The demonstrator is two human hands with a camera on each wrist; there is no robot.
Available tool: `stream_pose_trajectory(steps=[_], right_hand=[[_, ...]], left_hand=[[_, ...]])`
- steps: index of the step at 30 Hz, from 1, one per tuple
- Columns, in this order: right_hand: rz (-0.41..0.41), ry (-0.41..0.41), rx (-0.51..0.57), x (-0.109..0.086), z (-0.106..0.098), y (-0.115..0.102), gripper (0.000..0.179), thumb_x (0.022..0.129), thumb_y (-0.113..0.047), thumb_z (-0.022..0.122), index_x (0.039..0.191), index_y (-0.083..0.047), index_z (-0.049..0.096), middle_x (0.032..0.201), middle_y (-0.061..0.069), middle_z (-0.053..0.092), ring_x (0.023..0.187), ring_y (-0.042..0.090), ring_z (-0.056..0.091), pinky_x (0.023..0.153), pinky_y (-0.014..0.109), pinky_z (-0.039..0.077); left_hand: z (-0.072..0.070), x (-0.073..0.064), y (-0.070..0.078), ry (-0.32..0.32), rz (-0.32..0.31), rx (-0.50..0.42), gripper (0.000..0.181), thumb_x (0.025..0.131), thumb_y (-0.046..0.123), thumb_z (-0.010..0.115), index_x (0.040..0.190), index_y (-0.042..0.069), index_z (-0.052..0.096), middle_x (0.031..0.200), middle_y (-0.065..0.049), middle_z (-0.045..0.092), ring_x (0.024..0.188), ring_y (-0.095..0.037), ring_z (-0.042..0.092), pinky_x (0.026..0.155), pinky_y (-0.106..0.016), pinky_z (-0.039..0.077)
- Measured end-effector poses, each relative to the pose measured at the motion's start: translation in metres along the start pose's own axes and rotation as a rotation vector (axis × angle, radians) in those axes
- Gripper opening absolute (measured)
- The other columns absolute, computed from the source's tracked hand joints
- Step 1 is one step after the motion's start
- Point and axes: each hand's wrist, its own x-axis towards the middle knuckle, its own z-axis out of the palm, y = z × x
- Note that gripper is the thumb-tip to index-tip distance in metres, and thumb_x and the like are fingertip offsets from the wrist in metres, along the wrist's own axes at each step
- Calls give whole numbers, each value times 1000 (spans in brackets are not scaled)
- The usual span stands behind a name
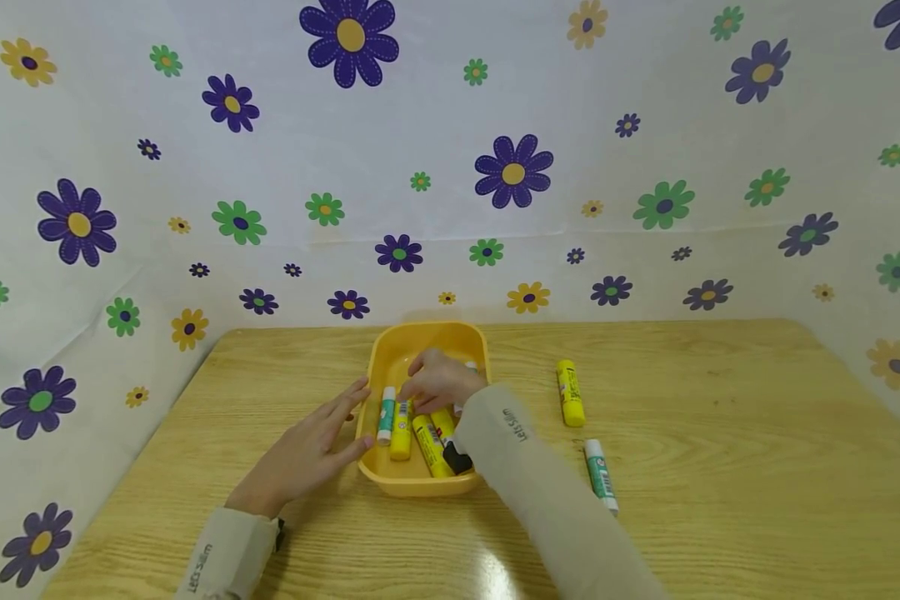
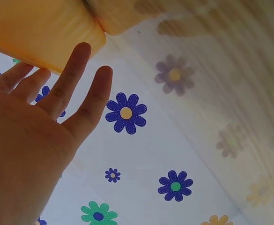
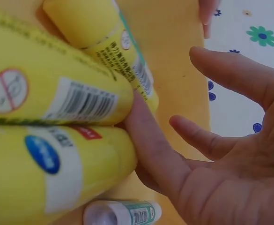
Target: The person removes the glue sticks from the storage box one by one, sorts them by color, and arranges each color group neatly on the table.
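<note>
A yellow-orange plastic tub (image 1: 420, 486) holds several glue sticks. At its left lie a green-and-white glue stick (image 1: 386, 421) and a yellow glue stick (image 1: 401, 432); more yellow ones, such as this glue stick (image 1: 431, 446), lie near the front right. My right hand (image 1: 442, 381) is inside the tub. In the right wrist view its fingers are spread, and one fingertip meets the ends of two yellow glue sticks (image 3: 62, 173); nothing is pinched. Along the tub's left wall, my left hand (image 1: 307, 450) rests with straight fingers touching the side, as the left wrist view also shows.
On the wooden table (image 1: 720, 458), right of the tub, lie a yellow glue stick (image 1: 571, 393) and a green-and-white glue stick (image 1: 602, 475). A white flowered cloth (image 1: 435, 125) hangs behind the table and at both sides. My right forearm crosses the tub's front right corner.
</note>
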Motion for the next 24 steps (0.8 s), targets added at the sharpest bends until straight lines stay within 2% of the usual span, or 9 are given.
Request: stream_pose_trajectory(steps=[5,13,18,24], right_hand=[[-24,1,-49,4,5,3,50,87,3,75,129,10,50,95,13,54,83,24,61,81,34,60],[-25,44,-128,7,13,4,56,85,5,76,132,11,47,99,17,59,80,26,67,72,31,61],[-23,68,-175,9,17,4,54,85,4,77,129,10,48,101,19,59,73,24,65,67,28,60],[-12,82,-189,15,19,4,48,84,4,77,123,8,50,96,16,58,68,22,64,64,29,60]], left_hand=[[0,0,0,2,5,-4,69,102,45,56,159,13,33,166,-5,27,121,-32,60,96,-63,49],[0,1,1,-2,4,-5,69,102,45,56,159,12,34,166,-6,27,122,-33,60,97,-63,48],[0,1,0,2,6,-4,69,102,45,56,159,13,34,166,-6,27,122,-32,60,96,-63,49],[0,0,-1,7,16,-10,68,102,44,56,158,12,35,166,-6,28,121,-32,60,96,-64,49]])
